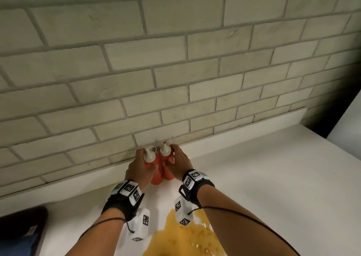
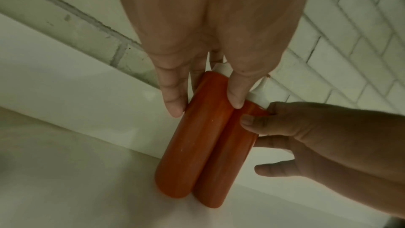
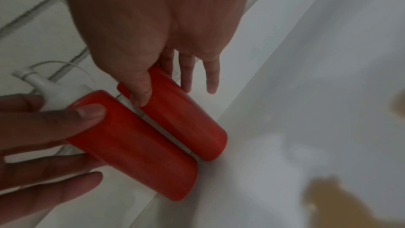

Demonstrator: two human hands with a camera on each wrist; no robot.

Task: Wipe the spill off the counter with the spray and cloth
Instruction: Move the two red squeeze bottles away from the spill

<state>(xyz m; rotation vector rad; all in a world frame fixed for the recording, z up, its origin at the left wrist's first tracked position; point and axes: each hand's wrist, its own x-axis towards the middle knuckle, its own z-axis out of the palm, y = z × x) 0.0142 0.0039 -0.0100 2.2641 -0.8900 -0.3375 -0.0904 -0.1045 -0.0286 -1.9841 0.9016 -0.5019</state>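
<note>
Two red squeeze bottles with white pointed caps stand upright, side by side and touching, at the back of a white table (image 1: 273,177), right against a low white ledge below a pale brick wall (image 1: 175,60). Their long axes run straight up from the table, with the nozzles pointing upward toward the wall.

The left hand (image 1: 141,166) wraps around the left bottle (image 1: 156,174): the thumb presses its front near the shoulder and the fingers curl round its far side. The left wrist view shows the same grip, with the thumb (image 2: 235,96) lying in the seam between the two bottles.

The right hand (image 1: 178,164) holds the right bottle (image 1: 168,172) in the same manner, thumb on the front and fingers behind. In the right wrist view the thumb (image 3: 140,91) presses on the upper part of that bottle while the other fingers reach down behind it, toward the ledge.

Both bottle bases look set on the table.

The spill (image 1: 187,238), a yellow-orange puddle with small lumps in it, lies on the table nearer the person, beneath the forearms and well apart from the bottles. It also shows as a brownish patch at the lower right of the right wrist view.

Both wrists wear black straps carrying white blocks printed with black square patterns. A dark object sits at the table's near left edge.
</note>
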